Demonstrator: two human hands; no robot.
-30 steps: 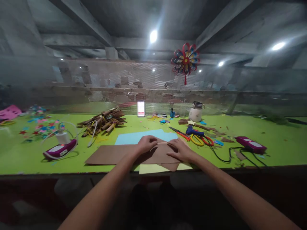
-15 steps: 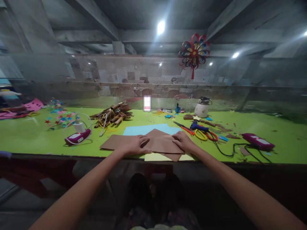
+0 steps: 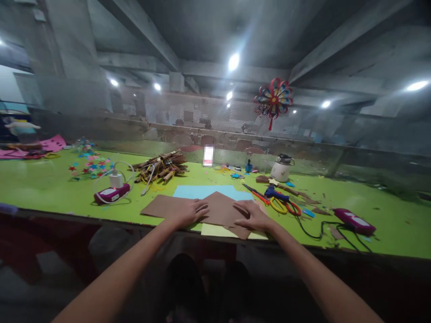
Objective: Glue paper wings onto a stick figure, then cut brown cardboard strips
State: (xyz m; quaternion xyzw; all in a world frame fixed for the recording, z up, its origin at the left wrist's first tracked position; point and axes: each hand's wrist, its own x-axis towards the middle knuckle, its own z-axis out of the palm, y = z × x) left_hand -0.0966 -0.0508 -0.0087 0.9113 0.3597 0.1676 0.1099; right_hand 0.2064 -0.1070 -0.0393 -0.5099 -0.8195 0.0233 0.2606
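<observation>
Folded brown paper [image 3: 220, 211] lies at the table's front edge, its peaked part in the middle and a flat strip reaching left. My left hand [image 3: 188, 211] rests on it, fingers stretched out and pressing near the centre. On its right side lies my right hand [image 3: 251, 214], fingers spread and pointing inward. Beneath the brown paper, a light blue sheet [image 3: 188, 191] sticks out at the back and a pale yellow sheet [image 3: 215, 230] at the front.
Right of the papers lie scissors [image 3: 278, 205] and a blue glue gun [image 3: 276, 194]. Purple power strips [image 3: 112, 194] sit at both sides, one with a black cord. Rolled brown paper sticks [image 3: 161, 167], paper stars [image 3: 94, 167] and a white jug [image 3: 281, 169] stand behind.
My right hand has gone from bent fingers at the paper's edge to lying flatter and spread on it. The camera view has tilted up, so the table sits lower in the picture.
</observation>
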